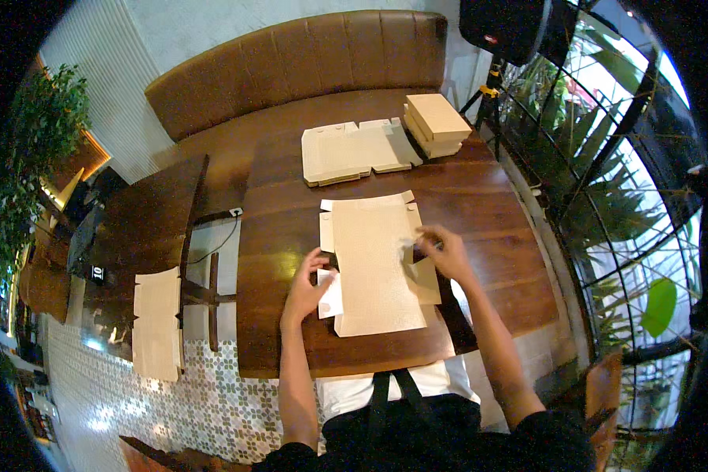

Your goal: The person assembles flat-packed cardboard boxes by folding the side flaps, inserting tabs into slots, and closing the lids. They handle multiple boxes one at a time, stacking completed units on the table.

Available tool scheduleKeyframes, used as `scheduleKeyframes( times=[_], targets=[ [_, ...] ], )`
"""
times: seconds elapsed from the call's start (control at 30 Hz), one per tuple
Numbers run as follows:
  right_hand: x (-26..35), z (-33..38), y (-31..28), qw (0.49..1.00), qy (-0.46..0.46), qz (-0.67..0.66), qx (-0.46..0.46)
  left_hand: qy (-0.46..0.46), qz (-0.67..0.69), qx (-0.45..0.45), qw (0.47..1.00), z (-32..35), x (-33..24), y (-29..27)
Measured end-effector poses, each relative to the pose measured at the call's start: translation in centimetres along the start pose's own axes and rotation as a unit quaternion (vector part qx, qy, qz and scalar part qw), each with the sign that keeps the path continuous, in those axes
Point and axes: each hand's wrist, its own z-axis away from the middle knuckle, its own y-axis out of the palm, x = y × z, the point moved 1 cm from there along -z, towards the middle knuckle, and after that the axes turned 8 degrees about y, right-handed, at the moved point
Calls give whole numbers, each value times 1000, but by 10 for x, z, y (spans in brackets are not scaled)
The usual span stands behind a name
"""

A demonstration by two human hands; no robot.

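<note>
A flat, unfolded cardboard box blank (pixel 376 271) lies on the dark wooden table (pixel 283 189) in front of me, its plain brown face up. Its side flaps are notched, and one lower left flap shows a white underside. At the blank's left edge is my left hand (pixel 303 293), thumb and fingers apart and curved beside the white flap. My right hand (pixel 447 253) hovers by the right edge with bent, parted fingers. I see nothing held in either hand; whether the fingertips touch the cardboard is unclear.
Farther back lies a stack of flat box blanks (pixel 350 149), beside a pile of folded cardboard boxes (pixel 435 126). More flat cardboard (pixel 157 322) rests on another table at left. A brown padded bench (pixel 307 67) runs behind; a black speaker (pixel 502 27) stands back right.
</note>
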Motion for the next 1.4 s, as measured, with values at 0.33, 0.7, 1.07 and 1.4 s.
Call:
scheduleKeyframes(
  times=[0.33,0.7,1.07,1.4],
  targets=[
    [-21,-52,33,988,33,124,-87,-94,-119,-26,988,-73,-23,35],
    [16,-34,39,928,10,354,116,65,-320,113,939,-77,-22,40],
    [-27,-84,5,955,-118,271,20,207,-211,83,952,-132,25,7],
    [-32,-87,8,966,-114,234,18,189,-270,96,939,-117,25,9]
  ],
)
